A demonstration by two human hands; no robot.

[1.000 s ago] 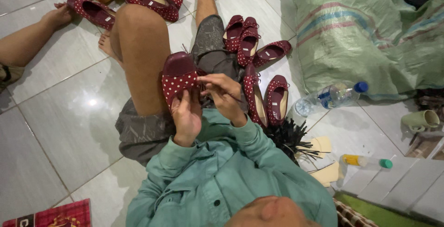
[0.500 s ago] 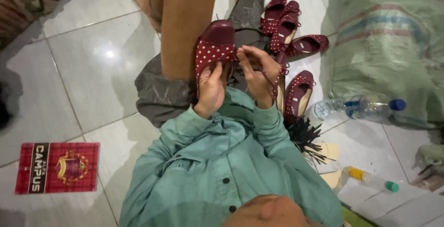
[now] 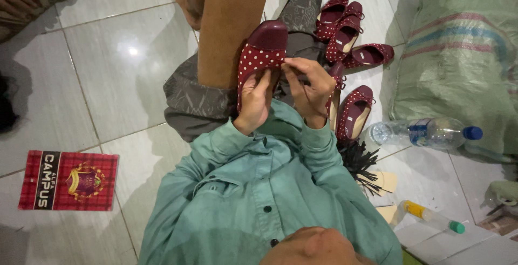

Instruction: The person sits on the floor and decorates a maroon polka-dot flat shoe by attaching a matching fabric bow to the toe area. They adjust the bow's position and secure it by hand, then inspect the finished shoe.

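A dark red flat shoe (image 3: 263, 52) with white polka dots and a plain toe cap rests against my raised knee. My left hand (image 3: 253, 100) grips its heel end from below. My right hand (image 3: 310, 84) pinches the shoe's inner edge with its fingertips, right beside the left hand. Both arms wear teal shirt sleeves. Whether the right hand also holds some small thing is hidden by the fingers.
Several matching red shoes (image 3: 348, 33) lie on the white tile floor to my right, one (image 3: 354, 111) near a plastic water bottle (image 3: 426, 131). A green woven sack (image 3: 458, 54) fills the right side. A red plaid packet (image 3: 67, 180) lies left. A small glue bottle (image 3: 431, 218) and black strips (image 3: 356, 162) sit nearby.
The view has tilted down and leftward, so the shoe and hands sit higher in frame. Both hands stay on the shoe; the right fingers keep working its edge.
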